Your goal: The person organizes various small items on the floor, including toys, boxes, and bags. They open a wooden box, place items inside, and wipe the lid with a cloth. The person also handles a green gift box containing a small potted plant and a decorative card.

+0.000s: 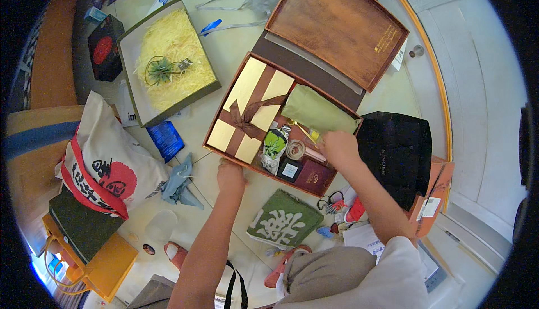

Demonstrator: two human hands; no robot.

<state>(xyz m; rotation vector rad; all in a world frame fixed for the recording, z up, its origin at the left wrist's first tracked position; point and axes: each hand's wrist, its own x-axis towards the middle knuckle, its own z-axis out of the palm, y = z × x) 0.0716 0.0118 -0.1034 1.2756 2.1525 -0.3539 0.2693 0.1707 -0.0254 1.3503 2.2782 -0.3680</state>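
Observation:
A brown hinged gift box (269,174) stands on the tiled floor, its lid (332,26) laid back. My left hand (231,176) grips the near wall, fingertips hidden at its edge. Inside the right part is my right hand (340,149), curled beside a small yellow item (314,134) and a pale pink stick (315,154); its fingertips are hidden. The left half holds a gold box (248,111) with a brown ribbon. Beside it lie a green pouch (320,109), a green-patterned item (276,142), a rolled beige strap (295,149), a small black box (289,170) and a maroon booklet (312,178).
An open box of yellow shredded paper (164,35) holds a small artificial plant (160,71). A canvas bag (101,149) stands left, a black bag (391,153) right. Near my feet lie a folded green towel (284,218) and a clear cup (162,224). A white door (476,77) borders the right.

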